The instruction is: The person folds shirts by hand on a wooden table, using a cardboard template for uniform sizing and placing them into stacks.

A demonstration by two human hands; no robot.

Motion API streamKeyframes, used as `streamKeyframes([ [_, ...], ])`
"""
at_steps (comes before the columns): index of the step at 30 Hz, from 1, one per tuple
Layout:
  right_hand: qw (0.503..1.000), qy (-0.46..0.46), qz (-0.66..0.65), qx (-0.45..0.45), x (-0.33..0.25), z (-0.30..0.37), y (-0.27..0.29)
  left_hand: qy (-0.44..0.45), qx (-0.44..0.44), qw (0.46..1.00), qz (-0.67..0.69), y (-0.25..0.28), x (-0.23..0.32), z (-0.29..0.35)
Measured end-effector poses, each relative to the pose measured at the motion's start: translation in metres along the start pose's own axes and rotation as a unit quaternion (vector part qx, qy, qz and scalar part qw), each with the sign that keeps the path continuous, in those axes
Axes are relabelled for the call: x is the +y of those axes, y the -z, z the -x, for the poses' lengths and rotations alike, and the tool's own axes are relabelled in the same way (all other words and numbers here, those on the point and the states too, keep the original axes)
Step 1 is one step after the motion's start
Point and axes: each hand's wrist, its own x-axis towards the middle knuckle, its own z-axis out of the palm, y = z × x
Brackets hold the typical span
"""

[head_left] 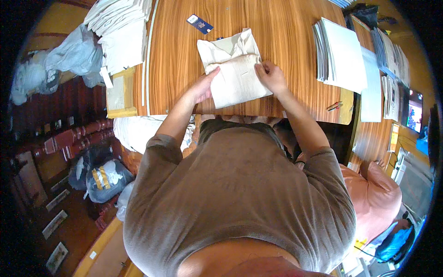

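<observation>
A cream folded cloth (pixel 237 83) lies on the wood-grain table in front of me, with a flat greyish insert showing near its far, open end. My left hand (pixel 203 88) grips its left edge, the thumb lying on top and the fingers out of sight beneath. At the right edge, my right hand (pixel 272 77) has its fingers curled in and pinches the fabric. Beyond the cloth lies a navy hang tag (pixel 200 24) with a pale end. A small dark item by the cloth's far edge is mostly covered.
Pale folded fabric (pixel 122 34) is piled at the table's left. A stack of white sheets (pixel 341 55) stands on the right, and a small red-and-dark tool (pixel 335 106) lies near the front edge. Plastic bags (pixel 107 180) sit lower left. Another person's salmon sleeve (pixel 376 194) is close on my right.
</observation>
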Motion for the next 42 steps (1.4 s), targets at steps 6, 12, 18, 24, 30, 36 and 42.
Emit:
streamKeyframes([
  [6,0.994,0.025,0.023,0.099,-0.003,0.015,-0.010,-0.148,0.199,0.871,-0.425,0.000,0.031,0.008],
  [12,0.998,0.023,0.040,0.052,-0.010,0.000,-0.004,-0.542,-0.268,0.401,-0.687,-0.017,0.049,-0.030],
  [18,0.936,0.123,0.137,0.299,-0.017,-0.016,0.042,-0.482,0.033,0.540,-0.689,-0.089,0.021,-0.078],
  [24,0.917,-0.234,-0.061,0.318,-0.025,0.111,0.030,-0.516,0.057,0.444,-0.731,-0.092,0.106,-0.114],
  [30,0.750,-0.330,-0.526,0.228,-0.058,0.137,-0.031,-0.353,-0.026,0.560,-0.749,-0.065,0.133,-0.129],
  [36,0.805,-0.375,-0.386,0.250,-0.047,0.127,-0.017,-0.287,-0.045,0.667,-0.686,-0.043,0.121,-0.113],
  [42,0.857,-0.350,-0.296,0.236,-0.027,0.120,-0.007,-0.171,-0.059,0.730,-0.659,-0.022,0.098,-0.075],
])
